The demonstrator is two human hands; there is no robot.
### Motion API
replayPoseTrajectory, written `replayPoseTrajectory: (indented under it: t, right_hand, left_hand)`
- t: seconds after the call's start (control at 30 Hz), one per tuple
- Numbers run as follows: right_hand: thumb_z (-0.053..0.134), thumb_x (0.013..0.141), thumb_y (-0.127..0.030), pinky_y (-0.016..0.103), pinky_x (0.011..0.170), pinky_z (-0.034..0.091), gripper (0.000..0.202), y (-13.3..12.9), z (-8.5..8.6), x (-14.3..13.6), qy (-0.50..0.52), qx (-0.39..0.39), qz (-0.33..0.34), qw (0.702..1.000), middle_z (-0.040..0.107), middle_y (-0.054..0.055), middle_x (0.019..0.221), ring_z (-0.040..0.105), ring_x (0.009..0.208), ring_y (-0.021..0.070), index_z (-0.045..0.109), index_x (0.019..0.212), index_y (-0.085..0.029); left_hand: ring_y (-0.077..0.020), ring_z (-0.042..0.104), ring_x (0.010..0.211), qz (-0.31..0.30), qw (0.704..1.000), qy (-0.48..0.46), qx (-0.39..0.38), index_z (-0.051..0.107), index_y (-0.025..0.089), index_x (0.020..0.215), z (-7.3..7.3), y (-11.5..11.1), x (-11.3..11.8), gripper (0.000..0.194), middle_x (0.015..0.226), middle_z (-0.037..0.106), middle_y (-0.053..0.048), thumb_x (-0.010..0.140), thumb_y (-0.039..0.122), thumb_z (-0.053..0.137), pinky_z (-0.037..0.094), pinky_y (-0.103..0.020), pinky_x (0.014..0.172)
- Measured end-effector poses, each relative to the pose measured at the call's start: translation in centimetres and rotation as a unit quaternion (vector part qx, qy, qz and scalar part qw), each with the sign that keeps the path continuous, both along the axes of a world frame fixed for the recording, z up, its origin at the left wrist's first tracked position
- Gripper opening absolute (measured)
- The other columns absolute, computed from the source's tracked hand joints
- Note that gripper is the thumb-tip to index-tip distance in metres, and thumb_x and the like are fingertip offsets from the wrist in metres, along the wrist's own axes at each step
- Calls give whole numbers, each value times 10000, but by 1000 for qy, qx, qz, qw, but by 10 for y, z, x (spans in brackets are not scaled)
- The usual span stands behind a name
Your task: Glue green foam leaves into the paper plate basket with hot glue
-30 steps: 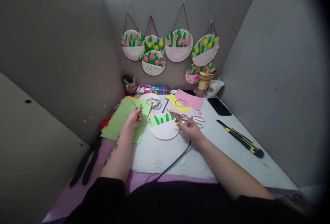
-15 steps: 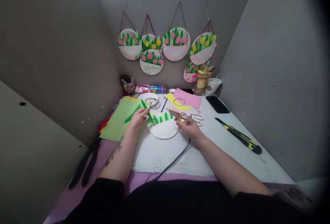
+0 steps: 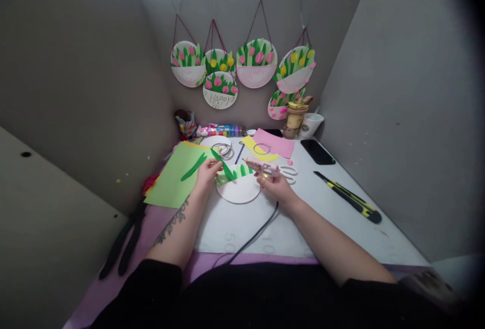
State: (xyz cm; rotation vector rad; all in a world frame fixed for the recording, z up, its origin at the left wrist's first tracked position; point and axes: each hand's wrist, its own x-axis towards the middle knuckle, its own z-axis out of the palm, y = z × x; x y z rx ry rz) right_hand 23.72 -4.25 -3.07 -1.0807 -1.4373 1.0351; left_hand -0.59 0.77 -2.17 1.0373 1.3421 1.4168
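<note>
My left hand [image 3: 208, 173] pinches a dark green paper leaf [image 3: 227, 171], which slants down over the left part of a white paper plate pocket [image 3: 238, 190]. Light and dark green leaves stick up behind the pocket's straight edge. In my right hand [image 3: 278, 187] is a pink hot glue gun [image 3: 264, 166], its nozzle pointing left above the plate's right side. A small yellowish light glows on the gun, and its black cord [image 3: 257, 233] runs down toward my body. Another dark green leaf [image 3: 194, 167] lies on the light green paper [image 3: 170, 182] left of my hand.
White-handled scissors [image 3: 290, 171], a utility knife [image 3: 350, 198] and a phone [image 3: 318, 152] lie to the right. Behind the plate are wire rings [image 3: 223, 151], a pen [image 3: 239, 153] and pink paper [image 3: 276, 143]. Black-handled pliers [image 3: 127, 240] rest at left. Several finished plates [image 3: 256, 75] hang on the back wall.
My left hand has turned the leaf from nearly upright to a slant, its lower end now farther right over the plate. The glue gun stays in about the same place.
</note>
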Motion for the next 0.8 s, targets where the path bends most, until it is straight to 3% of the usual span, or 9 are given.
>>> replayPoseTrajectory:
  t: [0.33, 0.63, 0.8]
  right_hand:
    - [679, 742, -480, 335, 696, 543, 484, -1, 5, -4, -1, 20, 30, 999, 723, 82, 960, 662, 840, 240, 679, 1125, -184]
    - [702, 726, -470, 365, 765, 541, 452, 1, 2, -2, -3, 18, 23, 1000, 728, 91, 972, 662, 887, 256, 695, 1062, -169]
    - [697, 729, -454, 390, 788, 535, 407, 2, 3, -2, -15, 5, 21, 1000, 730, 88, 946, 663, 885, 268, 708, 1002, -152]
  left_hand:
    - [-117, 536, 591, 35, 996, 64, 51, 638, 152, 733, -4, 15, 12, 212, 667, 632, -13, 641, 326, 717, 402, -231, 563]
    - [-156, 587, 626, -30, 980, 192, 46, 681, 151, 748, -16, 22, 22, 188, 697, 687, -35, 671, 323, 672, 422, -256, 607]
    - [-168, 595, 616, -82, 943, 323, 10, 682, 179, 830, -18, 18, 24, 194, 701, 686, -29, 662, 277, 688, 390, -259, 578]
